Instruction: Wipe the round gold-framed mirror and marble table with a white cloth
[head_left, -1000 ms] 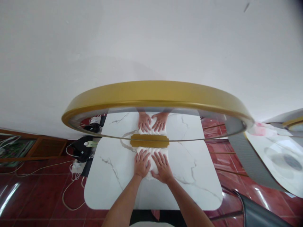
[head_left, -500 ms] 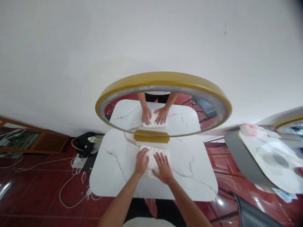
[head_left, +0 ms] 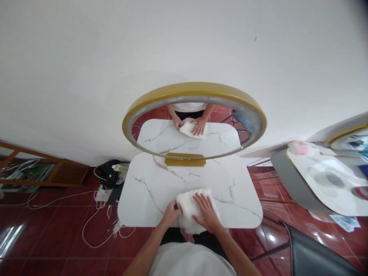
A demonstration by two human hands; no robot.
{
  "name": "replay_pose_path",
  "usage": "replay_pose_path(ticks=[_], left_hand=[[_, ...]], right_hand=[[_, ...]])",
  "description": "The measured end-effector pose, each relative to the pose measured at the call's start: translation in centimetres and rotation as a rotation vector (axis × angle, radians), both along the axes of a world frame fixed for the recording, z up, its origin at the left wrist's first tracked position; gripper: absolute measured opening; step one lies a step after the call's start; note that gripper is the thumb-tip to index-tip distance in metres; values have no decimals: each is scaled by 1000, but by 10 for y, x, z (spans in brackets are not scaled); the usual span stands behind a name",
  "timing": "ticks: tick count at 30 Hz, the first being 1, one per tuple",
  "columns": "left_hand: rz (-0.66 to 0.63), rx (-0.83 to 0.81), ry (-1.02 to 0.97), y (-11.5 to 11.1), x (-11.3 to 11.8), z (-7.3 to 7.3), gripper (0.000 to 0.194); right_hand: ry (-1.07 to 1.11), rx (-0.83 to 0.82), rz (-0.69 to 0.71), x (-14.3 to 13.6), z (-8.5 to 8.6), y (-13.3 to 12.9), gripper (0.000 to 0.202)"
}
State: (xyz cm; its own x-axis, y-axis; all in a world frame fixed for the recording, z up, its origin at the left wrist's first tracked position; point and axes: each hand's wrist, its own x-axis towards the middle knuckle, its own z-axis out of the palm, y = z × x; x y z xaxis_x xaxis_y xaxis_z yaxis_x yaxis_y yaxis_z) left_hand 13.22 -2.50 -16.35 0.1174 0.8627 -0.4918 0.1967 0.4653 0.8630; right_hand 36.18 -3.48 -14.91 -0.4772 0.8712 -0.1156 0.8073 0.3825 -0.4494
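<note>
A white cloth (head_left: 192, 211) is seen at the lower centre of the frame, at the near edge of a white marble-patterned table (head_left: 235, 199), with part of it hanging over that edge. A second ago it lay farther back, just in front of the gold mirror base (head_left: 185, 161); it has since been drawn toward the person, so the wiping stroke appears to have run across the tabletop.

The left hand (head_left: 170, 213) is curled around the cloth's left edge, gripping it. The right hand (head_left: 207, 213) is laid flat on top with fingers spread, pressing rather than grasping.

Counted: one cloth, two hands, one table in use, one round gold-framed mirror (head_left: 194, 92) in the middle of the frame, in which hands and cloth are reflected. A second mirror and table are partly shown at the right edge.
</note>
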Motion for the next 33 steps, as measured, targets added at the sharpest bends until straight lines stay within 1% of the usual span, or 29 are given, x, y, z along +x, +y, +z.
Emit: replay_pose_path(ticks=[2, 4, 8, 10, 12, 14, 16, 18, 20, 22, 23, 25, 27, 30, 33], left_hand=[[-24, 23, -5, 4, 3, 12, 37], [-28, 68, 2, 10, 4, 29, 39], [-60, 182, 72, 27, 3, 71, 35], [-106, 234, 97, 36, 1, 91, 33], [-163, 267, 136, 44, -3, 109, 32], [-219, 280, 204, 53, -11, 120, 33], [-295, 268, 294, 63, -24, 126, 34], [-410, 253, 456, 72, -39, 126, 33], [-486, 246, 653, 80, -54, 122, 26], [-470, 258, 808, 83, -64, 116, 23], [-438, 272, 851, 83, -67, 113, 27], [-391, 312, 891, 81, -66, 104, 36], [-377, 351, 896, 79, -62, 95, 41], [-380, 351, 864, 80, -58, 78, 42], [-390, 276, 824, 90, -64, 64, 47]], right_hand=[[18, 10, 5, 4, -1, 3, 78], [41, 21, -27, 8, -3, 6, 77], [87, 36, -116, 13, -6, 12, 72], [99, 47, -161, 14, -8, 16, 70], [89, 67, -230, 16, -11, 20, 66], [50, 92, -297, 20, -16, 23, 64], [-6, 123, -333, 25, -20, 25, 64], [-55, 161, -328, 27, -21, 26, 64], [-80, 192, -276, 23, -16, 25, 63], [-80, 204, -194, 12, -8, 23, 62], [-73, 202, -151, 5, -4, 22, 62], [-54, 186, -68, -10, 3, 20, 64], [-38, 158, 8, -24, 6, 19, 68], [-26, 117, 85, -38, 3, 20, 73], [-28, 78, 116, -39, -2, 22, 72]])
